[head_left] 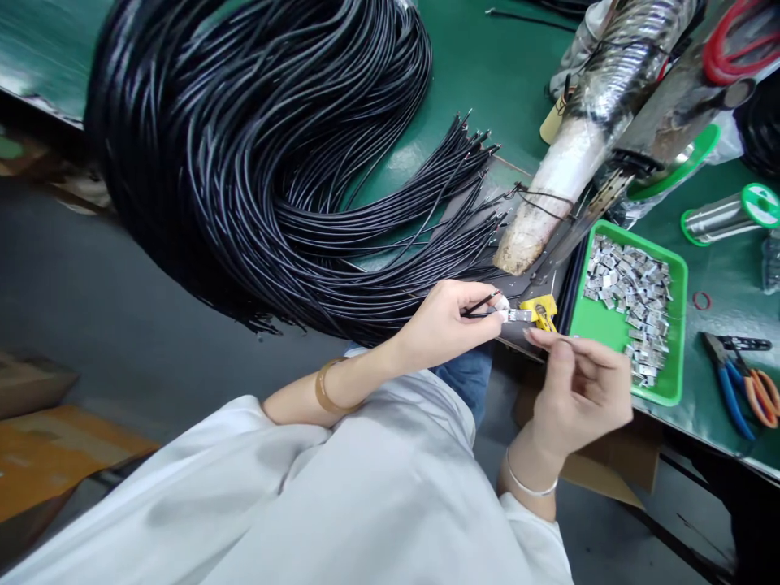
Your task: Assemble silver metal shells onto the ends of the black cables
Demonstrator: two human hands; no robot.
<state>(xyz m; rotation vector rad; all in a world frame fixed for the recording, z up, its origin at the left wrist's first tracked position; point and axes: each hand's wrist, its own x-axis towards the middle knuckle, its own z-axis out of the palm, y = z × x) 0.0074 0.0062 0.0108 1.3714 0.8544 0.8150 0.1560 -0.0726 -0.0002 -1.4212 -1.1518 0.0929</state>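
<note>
My left hand (448,321) pinches a black cable (481,304) close to its stripped end. Just beyond its fingertips, a small metal USB-type connector (517,315) sits at a yellow clamp (540,309), and the cable end is right at the connector's back. My right hand (582,386) is to the right of the clamp, its index finger stretched toward it and the thumb pressed against that finger. Whether anything thin is between them I cannot make out. A large bundle of black cables (244,162) lies behind my left hand, with stripped ends pointing right.
A green tray (600,325) holds many metal connectors (634,284). A taped duct pipe (548,187) hangs low over the bench. Further right are a solder spool (728,215), wire strippers (728,382) and red-handled scissors (725,53). The green bench (463,73) ends in front of me.
</note>
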